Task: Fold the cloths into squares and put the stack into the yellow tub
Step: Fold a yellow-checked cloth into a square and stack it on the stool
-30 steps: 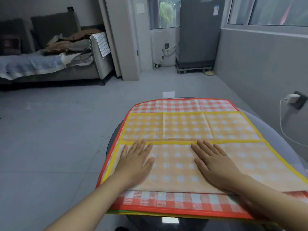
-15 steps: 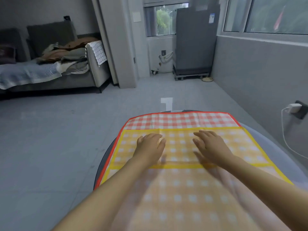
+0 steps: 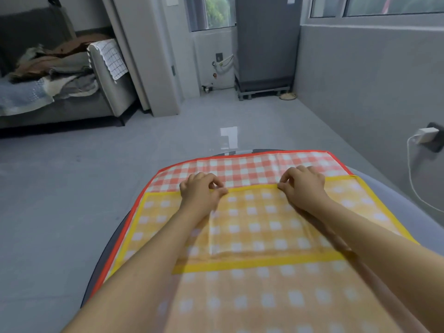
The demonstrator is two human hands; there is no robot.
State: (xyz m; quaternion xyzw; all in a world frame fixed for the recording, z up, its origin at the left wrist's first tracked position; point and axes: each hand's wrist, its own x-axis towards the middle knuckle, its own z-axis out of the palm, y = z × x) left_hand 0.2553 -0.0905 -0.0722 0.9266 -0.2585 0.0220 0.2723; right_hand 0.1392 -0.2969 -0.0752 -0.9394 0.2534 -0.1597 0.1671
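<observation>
Head view, 2 hands, left [image 3: 200, 188] & right [image 3: 303, 183], pinching yellow cloth [image 3: 252, 227], 1 red cloth [image 3: 240, 169] beneath

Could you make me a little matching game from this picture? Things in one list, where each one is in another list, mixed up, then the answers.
Things:
1. yellow checked cloth
2. red checked cloth
3. white charger
4. white grid towel

Places:
A. draped over the sofa arm
B. plugged into the wall on the right
C. on top, far edge pinched by the left hand and right hand
D. underneath, showing at the far side

Pairs: 1-C, 2-D, 3-B, 4-A
</observation>
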